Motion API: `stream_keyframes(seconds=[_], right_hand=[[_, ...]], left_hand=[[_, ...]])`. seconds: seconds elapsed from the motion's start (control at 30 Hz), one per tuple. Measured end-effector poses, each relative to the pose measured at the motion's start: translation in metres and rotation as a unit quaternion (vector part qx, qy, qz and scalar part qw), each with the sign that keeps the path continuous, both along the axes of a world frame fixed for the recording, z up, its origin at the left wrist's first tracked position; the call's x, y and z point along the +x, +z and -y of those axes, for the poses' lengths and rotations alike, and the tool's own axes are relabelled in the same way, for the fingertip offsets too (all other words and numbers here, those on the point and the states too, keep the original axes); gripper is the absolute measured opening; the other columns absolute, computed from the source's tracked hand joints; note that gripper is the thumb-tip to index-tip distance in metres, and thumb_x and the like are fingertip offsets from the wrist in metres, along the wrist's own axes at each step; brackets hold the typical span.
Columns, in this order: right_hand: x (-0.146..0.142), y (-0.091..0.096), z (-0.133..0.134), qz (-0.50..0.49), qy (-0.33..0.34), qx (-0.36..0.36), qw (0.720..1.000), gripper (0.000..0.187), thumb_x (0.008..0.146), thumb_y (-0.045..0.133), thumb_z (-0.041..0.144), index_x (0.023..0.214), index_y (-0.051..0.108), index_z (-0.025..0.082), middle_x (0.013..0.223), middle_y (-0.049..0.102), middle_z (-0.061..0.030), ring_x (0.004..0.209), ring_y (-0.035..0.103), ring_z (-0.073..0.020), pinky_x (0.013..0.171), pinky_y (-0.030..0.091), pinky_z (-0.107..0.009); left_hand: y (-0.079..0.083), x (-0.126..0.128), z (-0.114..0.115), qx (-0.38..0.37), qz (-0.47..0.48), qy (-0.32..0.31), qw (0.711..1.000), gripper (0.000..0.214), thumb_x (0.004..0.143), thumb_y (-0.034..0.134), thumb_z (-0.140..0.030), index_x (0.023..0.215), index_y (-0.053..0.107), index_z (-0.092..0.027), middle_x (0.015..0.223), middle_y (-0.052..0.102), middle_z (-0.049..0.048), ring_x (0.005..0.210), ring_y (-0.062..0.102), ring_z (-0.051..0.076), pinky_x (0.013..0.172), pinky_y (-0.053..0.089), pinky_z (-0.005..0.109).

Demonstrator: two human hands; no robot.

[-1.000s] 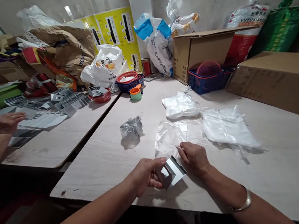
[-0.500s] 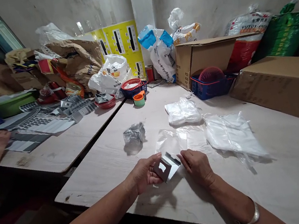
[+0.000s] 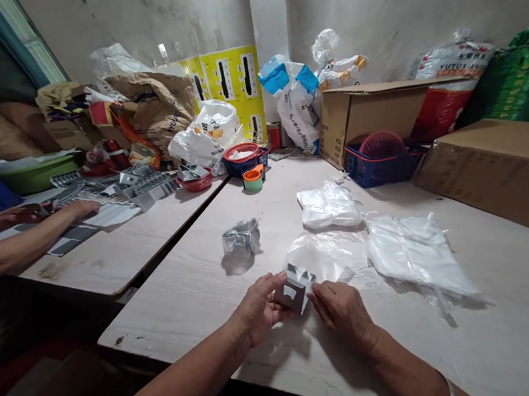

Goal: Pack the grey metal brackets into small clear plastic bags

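Turning since the earlier frame, the small grey folded sheet piece with a cut-out is now showing its holed face more squarely, while a co-worker's hand is reaching further over the far-left desk.

The wearer's left grip is pinching the grey piece by its left side, thumb along the top and fingers lower down, and is holding it above the near edge of a pale, wood-grained desk. The wearer's right grip is curling its fingers just beside the piece's right edge; whether they are touching or pinching anything, one cannot tell. A silver-coloured bangle is circling that arm.

Just beyond both grips, a thin, clear plastic bag is lying flat. Beyond the left grip and a little to its left, a crumpled clear plastic packet of grey pieces is resting on the desk. Ahead of the right grip, a stack of folded white plastic bags is sitting, and a larger stack of white plastic bags is spreading to its right. Well beyond, a dark blue plastic basket is standing.
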State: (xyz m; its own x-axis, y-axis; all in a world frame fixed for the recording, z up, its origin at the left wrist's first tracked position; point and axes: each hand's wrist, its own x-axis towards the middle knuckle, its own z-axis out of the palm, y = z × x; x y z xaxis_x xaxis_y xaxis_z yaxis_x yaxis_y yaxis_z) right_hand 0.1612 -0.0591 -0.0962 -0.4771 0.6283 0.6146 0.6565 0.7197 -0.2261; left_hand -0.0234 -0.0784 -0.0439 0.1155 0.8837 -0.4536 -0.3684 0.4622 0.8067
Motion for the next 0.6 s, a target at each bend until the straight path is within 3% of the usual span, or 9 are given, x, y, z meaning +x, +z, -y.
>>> stream_keyframes(seconds=[0.13, 0.3, 0.37, 0.47, 0.6], right_hand=[[0.000, 0.002, 0.004, -0.033, 0.040, -0.037, 0.998, 0.016, 0.089, 0.039, 0.020, 0.082, 0.054, 0.017, 0.066, 0.053, -0.0024, 0.060, 0.045, -0.0126, 0.058, 0.029, -0.026], [0.002, 0.008, 0.008, -0.104, 0.122, -0.153, 0.975, 0.012, 0.082, 0.049, 0.025, 0.090, 0.053, 0.017, 0.071, 0.054, -0.0013, 0.063, 0.048, -0.0123, 0.059, 0.034, -0.025], [0.001, 0.008, 0.008, -0.131, 0.119, -0.202, 0.963, 0.015, 0.079, 0.054, 0.030, 0.087, 0.054, 0.017, 0.068, 0.053, 0.0006, 0.059, 0.046, -0.0113, 0.056, 0.033, -0.024], [-0.001, 0.004, 0.006, -0.200, 0.095, -0.275, 0.936, 0.019, 0.080, 0.055, 0.035, 0.088, 0.055, 0.018, 0.062, 0.049, 0.0034, 0.054, 0.042, -0.0098, 0.052, 0.032, -0.023], [0.000, 0.003, 0.000, -0.291, 0.109, -0.353, 0.883, 0.020, 0.083, 0.051, 0.038, 0.081, 0.055, 0.018, 0.061, 0.049, 0.0034, 0.056, 0.042, -0.0098, 0.054, 0.034, -0.023]], left_hand=[[0.003, 0.004, -0.001, 0.012, 0.008, -0.022, 1.000, 0.041, 0.073, 0.064, -0.041, 0.095, 0.061, -0.007, 0.079, 0.064, 0.0114, 0.071, 0.061, 0.019, 0.068, 0.052, 0.033], [0.002, 0.006, -0.001, 0.038, -0.001, -0.021, 0.999, 0.039, 0.072, 0.066, -0.042, 0.089, 0.065, -0.007, 0.078, 0.065, 0.0110, 0.072, 0.061, 0.019, 0.071, 0.051, 0.033], [0.003, 0.008, 0.000, 0.051, -0.020, -0.020, 0.998, 0.041, 0.071, 0.067, -0.045, 0.085, 0.065, -0.007, 0.077, 0.065, 0.0114, 0.072, 0.061, 0.019, 0.070, 0.050, 0.032], [0.005, 0.013, 0.003, 0.060, -0.057, -0.038, 0.996, 0.042, 0.068, 0.069, -0.047, 0.076, 0.064, -0.007, 0.074, 0.065, 0.0119, 0.070, 0.061, 0.019, 0.068, 0.049, 0.031], [0.010, 0.015, 0.006, 0.077, -0.083, -0.056, 0.992, 0.040, 0.064, 0.073, -0.045, 0.072, 0.062, -0.008, 0.074, 0.064, 0.0103, 0.070, 0.061, 0.017, 0.072, 0.049, 0.032]])
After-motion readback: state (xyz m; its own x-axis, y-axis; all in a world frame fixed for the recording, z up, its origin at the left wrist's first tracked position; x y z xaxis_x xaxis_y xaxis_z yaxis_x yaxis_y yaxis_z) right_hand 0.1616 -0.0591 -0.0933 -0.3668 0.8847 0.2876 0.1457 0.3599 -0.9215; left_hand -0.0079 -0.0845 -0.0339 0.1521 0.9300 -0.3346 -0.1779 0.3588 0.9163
